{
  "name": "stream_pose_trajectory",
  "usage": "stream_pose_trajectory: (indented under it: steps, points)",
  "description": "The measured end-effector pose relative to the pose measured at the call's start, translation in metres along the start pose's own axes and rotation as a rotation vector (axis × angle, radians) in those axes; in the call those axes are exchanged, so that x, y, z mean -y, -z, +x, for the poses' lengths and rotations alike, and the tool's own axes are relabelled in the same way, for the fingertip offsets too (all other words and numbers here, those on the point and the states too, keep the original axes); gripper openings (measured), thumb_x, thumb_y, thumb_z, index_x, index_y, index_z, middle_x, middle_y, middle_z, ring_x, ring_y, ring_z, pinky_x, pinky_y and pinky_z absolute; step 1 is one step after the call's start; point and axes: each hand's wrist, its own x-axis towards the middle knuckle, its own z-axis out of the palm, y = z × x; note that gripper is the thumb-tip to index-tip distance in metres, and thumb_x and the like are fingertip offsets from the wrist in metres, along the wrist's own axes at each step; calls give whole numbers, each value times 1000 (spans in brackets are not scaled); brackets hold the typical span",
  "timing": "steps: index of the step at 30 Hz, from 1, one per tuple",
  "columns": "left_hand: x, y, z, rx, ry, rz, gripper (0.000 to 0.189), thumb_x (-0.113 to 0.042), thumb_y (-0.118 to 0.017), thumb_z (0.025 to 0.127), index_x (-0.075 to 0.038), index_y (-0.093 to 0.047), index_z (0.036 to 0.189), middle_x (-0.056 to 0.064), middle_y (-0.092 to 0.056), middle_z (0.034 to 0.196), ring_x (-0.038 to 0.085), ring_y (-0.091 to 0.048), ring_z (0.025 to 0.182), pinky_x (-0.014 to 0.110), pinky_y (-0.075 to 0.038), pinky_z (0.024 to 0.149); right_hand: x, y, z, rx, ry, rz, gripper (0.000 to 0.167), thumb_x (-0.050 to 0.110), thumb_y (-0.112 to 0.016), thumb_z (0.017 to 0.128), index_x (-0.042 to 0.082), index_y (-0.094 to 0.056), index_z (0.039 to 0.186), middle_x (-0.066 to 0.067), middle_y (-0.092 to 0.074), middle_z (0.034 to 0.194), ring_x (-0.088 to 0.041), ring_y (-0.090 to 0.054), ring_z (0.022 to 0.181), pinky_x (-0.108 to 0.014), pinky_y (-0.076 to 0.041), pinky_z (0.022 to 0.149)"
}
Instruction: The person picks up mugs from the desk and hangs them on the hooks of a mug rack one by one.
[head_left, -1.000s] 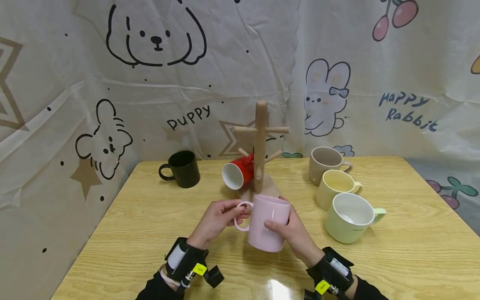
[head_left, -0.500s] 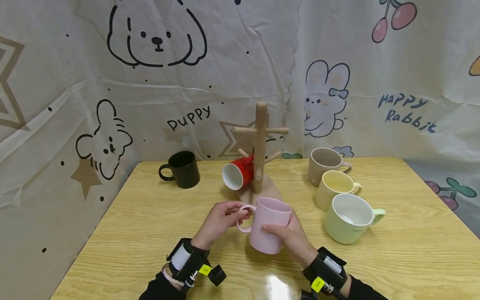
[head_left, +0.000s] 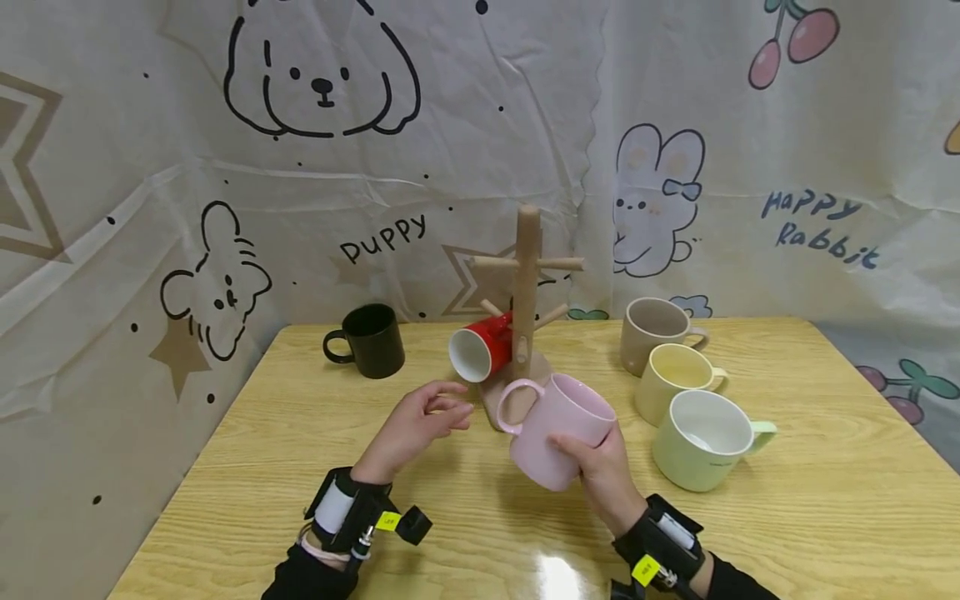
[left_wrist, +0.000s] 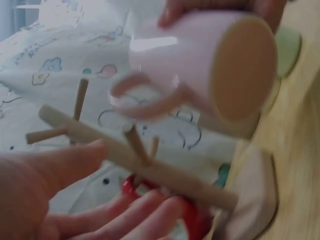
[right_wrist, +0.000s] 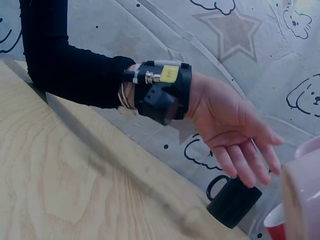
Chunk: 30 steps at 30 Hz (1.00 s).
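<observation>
Pink mug (head_left: pixel 557 421) held tilted in the right hand (head_left: pixel 609 471)

The mug is in the air above the table (head_left: pixel 247 500), in front of the wooden rack (head_left: pixel 527 279). Its long axis leans: in the head view the base is at lower left, and the mouth points up and to the right. The handle juts out toward the left; the left wrist view shows the underside. The right hand grips the body, thumb across the near wall; most of its other fingers are hidden behind the mug. The left hand (head_left: pixel 412 425) holds nothing, its fingers loosely extended and apart from the handle.

A red mug (head_left: pixel 498 333) hangs on the rack, mouth to the left. A black mug (head_left: pixel 375 343) stands upright at the table's far left; taupe (head_left: pixel 639 337), yellow (head_left: pixel 663 392) and green (head_left: pixel 690 458) mugs stand in a row at the right.
</observation>
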Motion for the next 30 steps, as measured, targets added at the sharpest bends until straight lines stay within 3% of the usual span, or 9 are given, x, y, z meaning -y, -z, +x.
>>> stream_pose_trajectory:
  steps: [4,8,16,30]
  points:
    - [3,3,1,42,-23,93,33,-26,-62,88,-3,-59,112,12,-68,98,20,-67,86,32,-51,76,-2,-2,0,-24,75,91,57,-6,-62,76,15,-40,124,3,-53,110,-13,-52,100,-30,-46,85]
    - [4,4,2,41,-48,122,27,-24,-61,88,-4,-63,105,9,-69,94,17,-66,83,28,-49,71,1,-9,4,-68,103,130,56,-8,-59,77,14,-40,124,3,-52,109,-12,-52,100,-29,-46,85]
    - [4,3,1,8,-53,107,22,-20,-60,89,-3,-64,101,10,-70,89,16,-66,79,26,-48,68,4,-19,21,-100,129,145,56,-7,-58,77,11,-39,128,3,-52,110,-12,-52,101,-30,-45,86]
    - [6,0,4,50,-11,111,27,-24,-61,88,-3,-62,105,9,-69,87,15,-65,76,30,-52,71,-13,-15,37,-119,93,153,59,-8,-57,78,9,-36,130,3,-52,110,-12,-52,100,-29,-46,86]
